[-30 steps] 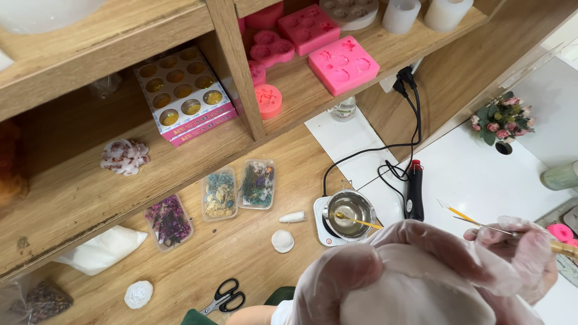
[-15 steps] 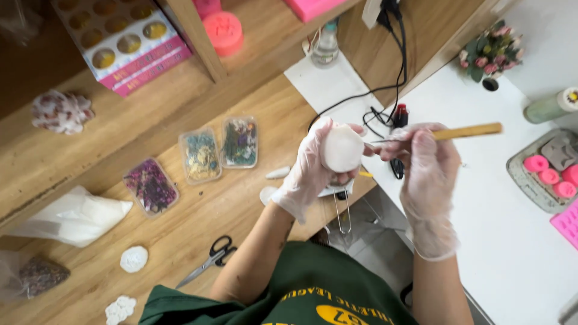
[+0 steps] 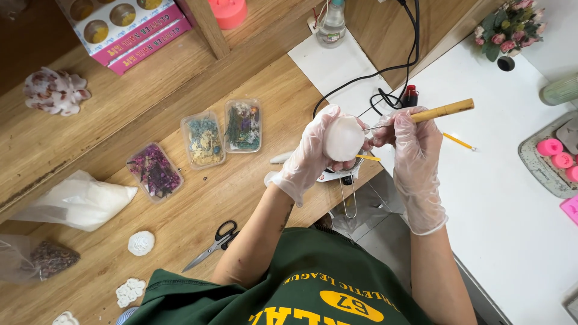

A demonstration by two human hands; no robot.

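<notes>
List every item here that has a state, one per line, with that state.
Left hand: gloved, gripping white round piece.
Right hand: gloved, holding bamboo-handled tool.
Scissors: closed, lying flat.
Three trays of dried flowers: filled.
White bag: lying on its side.

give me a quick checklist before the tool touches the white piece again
1. Left hand grips the white piece: ok, fingers wrap it.
2. Right hand holds the bamboo tool: ok.
3. Tool tip aimed at the piece: ok, the metal tip is at its right edge; contact cannot tell.
4. Gloves whole on both hands: cannot tell.
5. Melting pot below the hands upright: cannot tell, mostly hidden.
6. Black cord away from the hands: ok, it lies behind them.
</notes>
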